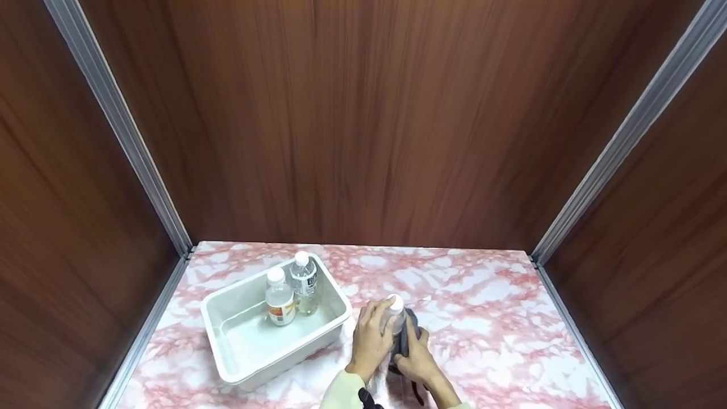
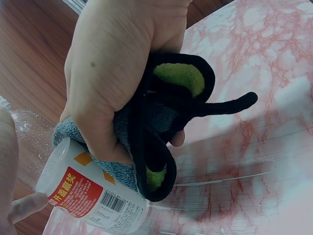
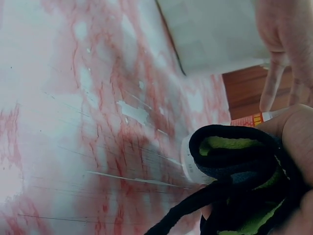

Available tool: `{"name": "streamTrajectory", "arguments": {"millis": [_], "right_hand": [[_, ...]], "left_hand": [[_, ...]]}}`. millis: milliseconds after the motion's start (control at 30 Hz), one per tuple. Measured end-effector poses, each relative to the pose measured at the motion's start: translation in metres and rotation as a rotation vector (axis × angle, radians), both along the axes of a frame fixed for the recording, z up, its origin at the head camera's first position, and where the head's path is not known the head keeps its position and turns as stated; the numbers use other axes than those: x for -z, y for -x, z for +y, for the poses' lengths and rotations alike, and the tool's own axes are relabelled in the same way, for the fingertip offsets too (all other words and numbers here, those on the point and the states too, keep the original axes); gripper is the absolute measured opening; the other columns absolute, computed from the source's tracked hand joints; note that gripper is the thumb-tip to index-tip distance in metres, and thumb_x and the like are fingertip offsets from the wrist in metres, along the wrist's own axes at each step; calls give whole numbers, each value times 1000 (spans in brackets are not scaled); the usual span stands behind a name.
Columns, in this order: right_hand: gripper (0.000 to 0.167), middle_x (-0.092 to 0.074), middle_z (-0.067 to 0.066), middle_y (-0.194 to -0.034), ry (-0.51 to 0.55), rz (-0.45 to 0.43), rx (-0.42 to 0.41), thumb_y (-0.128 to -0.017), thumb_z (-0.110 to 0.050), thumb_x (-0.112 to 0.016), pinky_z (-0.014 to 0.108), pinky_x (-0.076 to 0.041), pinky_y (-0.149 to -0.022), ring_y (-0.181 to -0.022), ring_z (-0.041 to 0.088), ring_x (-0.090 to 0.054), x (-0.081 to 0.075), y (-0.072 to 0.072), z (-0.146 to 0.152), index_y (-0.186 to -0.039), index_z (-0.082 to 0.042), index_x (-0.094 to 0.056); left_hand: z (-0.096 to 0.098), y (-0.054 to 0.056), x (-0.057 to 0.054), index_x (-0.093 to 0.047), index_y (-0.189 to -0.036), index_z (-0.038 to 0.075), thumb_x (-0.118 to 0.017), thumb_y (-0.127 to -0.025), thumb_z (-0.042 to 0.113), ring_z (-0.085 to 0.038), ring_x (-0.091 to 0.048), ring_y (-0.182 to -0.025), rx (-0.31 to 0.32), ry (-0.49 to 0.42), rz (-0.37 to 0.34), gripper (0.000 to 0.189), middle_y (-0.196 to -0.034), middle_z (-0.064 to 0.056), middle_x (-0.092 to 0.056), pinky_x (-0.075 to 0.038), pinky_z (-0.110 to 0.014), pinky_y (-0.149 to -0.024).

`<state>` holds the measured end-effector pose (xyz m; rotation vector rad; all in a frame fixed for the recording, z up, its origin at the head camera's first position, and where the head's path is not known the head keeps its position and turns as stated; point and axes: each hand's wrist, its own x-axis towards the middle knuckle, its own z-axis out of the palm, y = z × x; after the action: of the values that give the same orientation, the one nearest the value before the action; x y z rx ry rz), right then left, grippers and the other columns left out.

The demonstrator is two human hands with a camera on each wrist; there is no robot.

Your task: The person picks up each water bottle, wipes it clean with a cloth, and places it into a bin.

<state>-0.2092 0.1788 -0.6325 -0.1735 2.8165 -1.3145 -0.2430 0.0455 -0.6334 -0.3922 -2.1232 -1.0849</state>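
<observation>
My left hand point(image 1: 372, 338) grips the upper part of a clear plastic bottle point(image 1: 396, 307) with a white cap. The bottle's white label point(image 2: 117, 208) carries a red panel and a barcode in the left wrist view. My right hand point(image 1: 417, 355) holds a folded grey cloth point(image 1: 405, 341) against the bottle's side. Black edging, a lime-green inner face and a black hanging loop show on the cloth point(image 3: 234, 142) in the right wrist view. Fingers of the left hand point(image 3: 288, 39) appear beyond it. Part of the bottle is hidden behind the cloth and hands.
A white plastic tub point(image 1: 306, 355) stands left of my hands. Inside it are two capped bottles, one with an orange label point(image 1: 280, 301) and one with a dark label point(image 1: 305, 281). Brown wood-grain panels point(image 1: 363, 125) enclose the pink marbled tabletop point(image 1: 494, 318).
</observation>
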Motion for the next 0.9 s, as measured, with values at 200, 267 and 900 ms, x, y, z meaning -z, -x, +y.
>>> {"name": "streamTrajectory", "arguments": {"millis": [200,267,900], "right_hand": [[104,-20,50,-141,14,-8,-12,-71,2,-65,49,-55,-81,-99,44,-59,2,0,1,-161,-2,-13],[104,-19,50,-142,14,-14,-19,-71,2,-65,49,-55,-83,-101,44,-59,3,-1,2,-161,-1,-12],[103,-18,51,-143,-32,-89,-20,-71,-1,-64,51,-56,-79,-99,46,-61,18,-5,3,-162,-6,-17]], "left_hand": [[0,-1,1,-67,-128,19,-68,-94,20,-20,-63,-102,0,-1,-4,34,-113,0,-68,-54,-37,-87],[1,-1,1,-67,-128,18,-68,-93,19,-20,-63,-101,0,1,0,35,-113,-1,-68,-54,-38,-86],[1,-1,-1,-67,-129,18,-69,-92,18,-21,-64,-99,-4,-12,1,36,-113,-1,-68,-55,-38,-85]]}}
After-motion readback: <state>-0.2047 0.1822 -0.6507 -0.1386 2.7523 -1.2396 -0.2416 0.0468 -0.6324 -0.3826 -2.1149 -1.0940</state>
